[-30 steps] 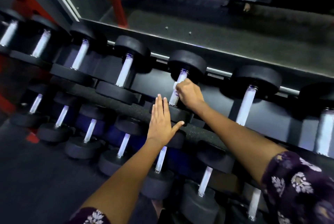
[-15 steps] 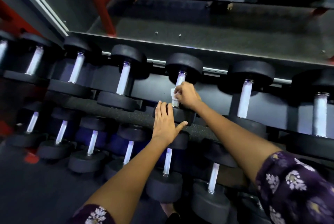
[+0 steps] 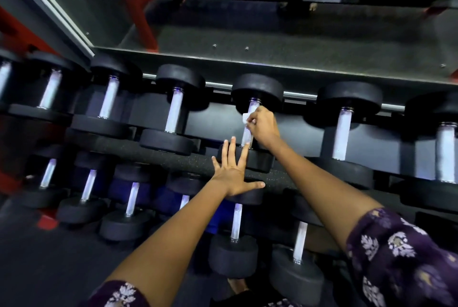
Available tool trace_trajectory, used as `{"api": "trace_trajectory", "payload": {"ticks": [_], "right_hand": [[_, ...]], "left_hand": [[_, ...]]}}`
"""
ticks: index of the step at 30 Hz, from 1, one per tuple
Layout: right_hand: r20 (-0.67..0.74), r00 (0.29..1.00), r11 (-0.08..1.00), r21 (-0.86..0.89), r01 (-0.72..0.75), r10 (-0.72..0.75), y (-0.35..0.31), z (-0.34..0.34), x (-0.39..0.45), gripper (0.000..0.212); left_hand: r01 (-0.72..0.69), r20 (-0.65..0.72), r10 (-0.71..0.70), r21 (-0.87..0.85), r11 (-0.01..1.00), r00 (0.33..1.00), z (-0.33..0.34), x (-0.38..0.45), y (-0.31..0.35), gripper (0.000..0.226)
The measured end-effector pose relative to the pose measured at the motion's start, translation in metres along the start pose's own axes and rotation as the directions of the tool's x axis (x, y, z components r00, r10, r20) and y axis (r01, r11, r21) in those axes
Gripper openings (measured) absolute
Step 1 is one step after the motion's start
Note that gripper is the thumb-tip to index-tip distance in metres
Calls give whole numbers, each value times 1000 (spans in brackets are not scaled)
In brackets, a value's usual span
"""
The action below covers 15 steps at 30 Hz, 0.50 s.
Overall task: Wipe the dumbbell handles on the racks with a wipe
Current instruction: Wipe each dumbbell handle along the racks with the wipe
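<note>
Reaching forward from the lower left, my left hand (image 3: 231,172) lies flat with its fingers straight and spread, thumb out to the right, pressing on the near head of the dumbbell (image 3: 250,158) and the speckled rack edge (image 3: 153,155) below it; that grip is apart and holds nothing. Just right of it and higher, my right hand (image 3: 264,125) is curled around the upper part of the same dumbbell's handle (image 3: 247,136), its grip clamped on a white wipe (image 3: 245,118) pressed against the metal. Only a small corner of the wipe pokes out at the left of my fingers; the rest is hidden in my fist. The handle's middle is covered by my hand. My floral sleeve (image 3: 401,252) is cut off at the right edge, and the far-left dumbbells (image 3: 49,88) are blurred and dim.
</note>
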State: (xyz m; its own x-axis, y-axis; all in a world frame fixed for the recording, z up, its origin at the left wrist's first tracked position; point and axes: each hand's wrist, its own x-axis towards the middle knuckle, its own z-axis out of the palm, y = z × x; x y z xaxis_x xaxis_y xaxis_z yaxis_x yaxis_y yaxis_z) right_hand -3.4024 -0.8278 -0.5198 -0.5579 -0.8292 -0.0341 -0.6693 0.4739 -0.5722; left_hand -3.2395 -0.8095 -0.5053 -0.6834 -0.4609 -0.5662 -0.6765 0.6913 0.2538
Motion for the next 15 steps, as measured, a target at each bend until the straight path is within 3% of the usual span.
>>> {"api": "trace_trajectory", "payload": {"ticks": [4,10,13,15], "right_hand": [[168,977,988,-60,145,-133,5,4,-21,16],[-29,995,993,74,-93,96,6,-4,10,13],[92,995,998,-34,52,-48,4,6,-7,13],[153,985,996,-25,82,-78,9,5,-10,11]], "left_hand": [[2,2,-2,40,999,1000,0,0,1,115],[-38,-98,39,21,999,994,5,0,-2,95],[-68,-238,43,-99,993,970,5,1,-3,67],[-49,-264,17,-117,992,965,4,2,1,60]]}}
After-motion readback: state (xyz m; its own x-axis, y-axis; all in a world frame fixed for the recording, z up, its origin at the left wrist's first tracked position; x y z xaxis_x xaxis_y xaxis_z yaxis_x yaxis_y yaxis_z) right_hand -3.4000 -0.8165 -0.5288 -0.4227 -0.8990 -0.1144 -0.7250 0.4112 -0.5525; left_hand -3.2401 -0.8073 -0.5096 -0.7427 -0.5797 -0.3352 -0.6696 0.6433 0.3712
